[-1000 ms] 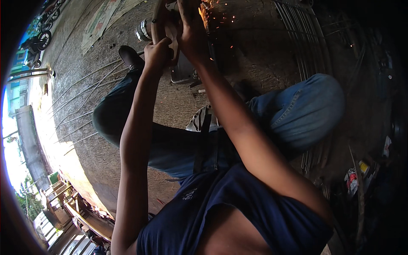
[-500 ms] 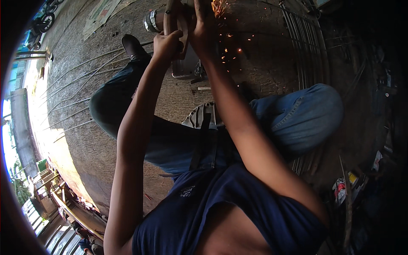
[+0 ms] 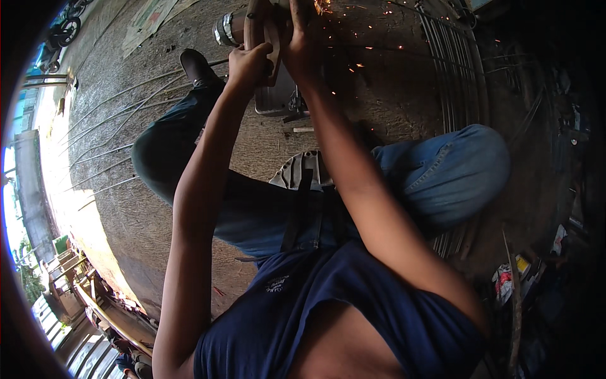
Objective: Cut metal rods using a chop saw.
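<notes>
Left of the hands, a silver-banded cylinder point(image 3: 224, 30) juts from the brown tool point(image 3: 254, 28), which is partly cut off by the upper edge. The left hand point(image 3: 248, 65) is closed, fingers curled tight, on the tool's near end, above a grey metal base point(image 3: 268, 103). The right hand point(image 3: 303, 55) is against the tool's right side; its finger closure cannot be told. Orange sparks point(image 3: 322, 7) scatter rightward toward thin metal rods point(image 3: 447, 69) on the floor point(image 3: 385, 88).
</notes>
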Available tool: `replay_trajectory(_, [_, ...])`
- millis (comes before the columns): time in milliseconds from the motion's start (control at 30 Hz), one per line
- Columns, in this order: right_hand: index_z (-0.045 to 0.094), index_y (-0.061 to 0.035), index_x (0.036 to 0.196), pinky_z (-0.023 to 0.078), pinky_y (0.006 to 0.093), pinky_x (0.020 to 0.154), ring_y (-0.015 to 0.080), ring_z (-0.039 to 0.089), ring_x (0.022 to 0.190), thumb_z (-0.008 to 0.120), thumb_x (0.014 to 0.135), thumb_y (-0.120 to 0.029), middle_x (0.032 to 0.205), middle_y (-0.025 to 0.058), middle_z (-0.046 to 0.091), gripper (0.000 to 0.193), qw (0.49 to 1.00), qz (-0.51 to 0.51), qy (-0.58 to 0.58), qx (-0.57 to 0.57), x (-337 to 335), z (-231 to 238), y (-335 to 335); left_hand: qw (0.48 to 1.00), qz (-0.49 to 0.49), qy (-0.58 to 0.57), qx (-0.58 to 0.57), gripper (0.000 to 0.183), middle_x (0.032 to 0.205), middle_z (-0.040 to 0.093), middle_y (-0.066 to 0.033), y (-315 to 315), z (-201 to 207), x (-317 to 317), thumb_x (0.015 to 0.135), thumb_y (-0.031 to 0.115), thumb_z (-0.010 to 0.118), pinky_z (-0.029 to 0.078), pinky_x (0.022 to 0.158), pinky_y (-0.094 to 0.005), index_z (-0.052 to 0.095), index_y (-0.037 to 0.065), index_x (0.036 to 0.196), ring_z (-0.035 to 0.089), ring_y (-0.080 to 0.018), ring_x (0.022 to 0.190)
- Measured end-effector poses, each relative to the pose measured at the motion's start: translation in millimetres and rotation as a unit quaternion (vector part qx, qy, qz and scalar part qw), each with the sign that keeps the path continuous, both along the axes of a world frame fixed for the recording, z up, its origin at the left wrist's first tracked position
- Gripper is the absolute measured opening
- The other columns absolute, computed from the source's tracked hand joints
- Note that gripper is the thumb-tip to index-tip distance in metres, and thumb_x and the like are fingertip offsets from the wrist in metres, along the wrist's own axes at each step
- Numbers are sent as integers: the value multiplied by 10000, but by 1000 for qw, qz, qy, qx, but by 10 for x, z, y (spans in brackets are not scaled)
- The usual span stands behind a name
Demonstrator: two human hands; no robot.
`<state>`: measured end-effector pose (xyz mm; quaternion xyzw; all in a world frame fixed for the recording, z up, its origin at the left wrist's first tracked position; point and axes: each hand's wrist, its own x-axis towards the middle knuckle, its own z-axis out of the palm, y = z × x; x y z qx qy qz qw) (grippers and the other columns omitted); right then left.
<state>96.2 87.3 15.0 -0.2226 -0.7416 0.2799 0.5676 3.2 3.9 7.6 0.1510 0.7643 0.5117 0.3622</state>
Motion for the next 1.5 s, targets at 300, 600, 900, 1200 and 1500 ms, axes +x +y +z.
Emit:
replay_trajectory(300, [336, -130, 1497, 338, 393, 1098, 376, 373, 1364, 529, 975, -141, 1512, 211, 338, 557, 999, -18, -26, 0, -99, -337, 56, 999, 6, -22, 26, 188, 644, 572, -55, -4, -123, -39, 801, 175, 675, 513, 449, -343, 596, 5, 790, 571, -139, 523])
replay_trajectory(600, [358, -79, 1476, 365, 413, 1082, 393, 423, 1321, 510, 968, -101, 1454, 245, 399, 531, 997, -33, -71, -29, -80, -427, 20, 999, 8, -30, 44, 225, 643, 592, -80, -18, -135, -35, 785, 180, 693, 536, 444, -331, 606, -28, 797, 599, -148, 524])
replay_trajectory(900, [361, -54, 1469, 364, 416, 1084, 394, 426, 1320, 477, 957, -52, 1448, 253, 406, 525, 997, -41, -60, -1, -97, -493, 58, 998, 6, -23, 51, 259, 641, 601, -95, -9, -182, -58, 761, 180, 704, 562, 443, -338, 611, -50, 836, 615, -160, 522])
replay_trajectory(1200, [369, -35, 1458, 400, 422, 1051, 405, 449, 1295, 506, 952, -77, 1434, 273, 408, 526, 997, -46, -57, 15, -84, -451, 42, 1000, 2, 1, 19, 238, 651, 594, -66, -27, -116, 0, 781, 203, 700, 514, 453, -320, 622, -14, 838, 605, -150, 543])
replay_trajectory(1500, [387, -25, 1446, 419, 434, 1025, 413, 484, 1254, 523, 951, -102, 1383, 280, 459, 519, 996, -65, -57, 22, -104, -523, 52, 999, 12, -17, 47, 213, 635, 579, -50, -32, -162, 11, 780, 194, 696, 499, 452, -304, 604, 2, 797, 577, -136, 520])
